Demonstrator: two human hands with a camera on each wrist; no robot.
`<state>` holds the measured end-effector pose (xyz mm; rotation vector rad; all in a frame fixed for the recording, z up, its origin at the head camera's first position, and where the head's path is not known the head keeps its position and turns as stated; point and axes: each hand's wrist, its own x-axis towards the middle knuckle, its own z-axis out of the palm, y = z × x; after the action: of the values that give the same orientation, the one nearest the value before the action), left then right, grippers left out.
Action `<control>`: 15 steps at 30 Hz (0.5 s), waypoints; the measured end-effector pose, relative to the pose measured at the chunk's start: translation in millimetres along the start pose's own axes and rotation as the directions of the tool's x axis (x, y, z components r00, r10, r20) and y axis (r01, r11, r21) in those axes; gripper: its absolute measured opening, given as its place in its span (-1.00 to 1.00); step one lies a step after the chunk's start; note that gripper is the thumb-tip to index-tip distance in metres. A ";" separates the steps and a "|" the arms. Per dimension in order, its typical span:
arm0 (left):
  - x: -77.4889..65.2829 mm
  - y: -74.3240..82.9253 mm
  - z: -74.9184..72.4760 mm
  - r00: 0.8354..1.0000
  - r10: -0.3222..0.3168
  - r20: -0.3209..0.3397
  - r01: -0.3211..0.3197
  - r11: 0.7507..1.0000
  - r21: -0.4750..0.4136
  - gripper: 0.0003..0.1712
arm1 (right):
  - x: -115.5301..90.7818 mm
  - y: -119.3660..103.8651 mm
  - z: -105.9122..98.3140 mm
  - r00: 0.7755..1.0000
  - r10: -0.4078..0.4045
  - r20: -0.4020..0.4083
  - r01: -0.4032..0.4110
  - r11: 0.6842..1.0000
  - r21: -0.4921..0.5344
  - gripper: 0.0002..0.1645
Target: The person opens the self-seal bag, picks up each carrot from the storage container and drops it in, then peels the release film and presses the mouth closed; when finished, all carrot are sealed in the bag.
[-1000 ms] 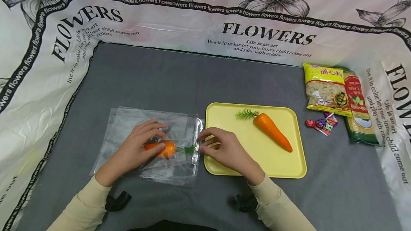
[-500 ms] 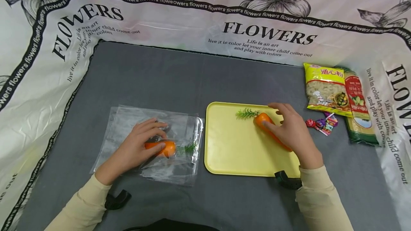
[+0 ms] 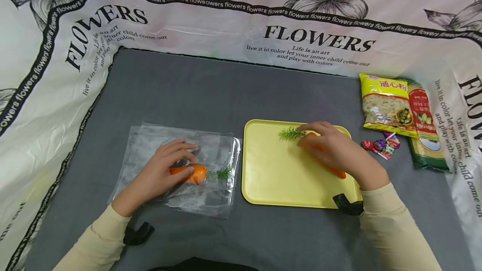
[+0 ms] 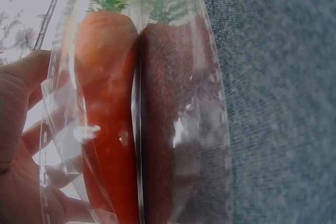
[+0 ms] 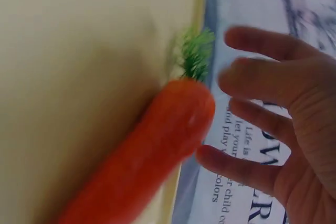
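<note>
Right hand (image 3: pixel 331 147): released, fingers spread and slightly bent over an orange tapered carrot (image 5: pixel 152 148) with feathery green top (image 5: pixel 197 53). Below: a yellow rectangular tray (image 3: pixel 276 181), bearing this carrot diagonally. Left hand (image 3: pixel 160 170): laid across a clear plastic bag (image 3: pixel 211 206), thumb over a second orange carrot (image 3: pixel 198 175) inside, green tuft (image 3: pixel 220 174) toward the tray; cannot tell whether clasping. Farther right: a yellow pasta packet (image 3: pixel 388 108) overlapping a green-and-red packet (image 3: pixel 429 158), with red-and-purple wrapped sweets (image 3: pixel 384 147) just beside. Underneath: dark grey cloth (image 3: pixel 211 95), bordered by white floral-print cloth (image 3: pixel 207 20).
</note>
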<state>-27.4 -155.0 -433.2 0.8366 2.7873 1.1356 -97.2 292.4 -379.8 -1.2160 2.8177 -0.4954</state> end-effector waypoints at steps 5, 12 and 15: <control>-0.1 0.2 -1.9 1.000 -0.003 -0.004 0.003 1.000 0.007 -0.78 | -0.9 2.0 -8.1 0.969 -0.113 0.218 0.133 0.988 -0.078 -0.34; -1.8 -0.8 -1.2 1.000 -0.007 0.002 0.007 1.000 0.010 -0.79 | 4.5 5.7 -10.7 0.926 -0.122 0.357 0.207 0.955 -0.210 -0.39; -2.0 -0.3 -0.5 1.000 -0.008 0.000 0.008 1.000 0.004 -0.79 | 4.1 8.7 -11.9 0.925 -0.102 0.367 0.197 0.953 -0.232 -0.31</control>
<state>-26.0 -156.4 -433.5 0.8248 2.7916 1.1293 -108.0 298.4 -370.8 -1.4098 2.5493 0.1010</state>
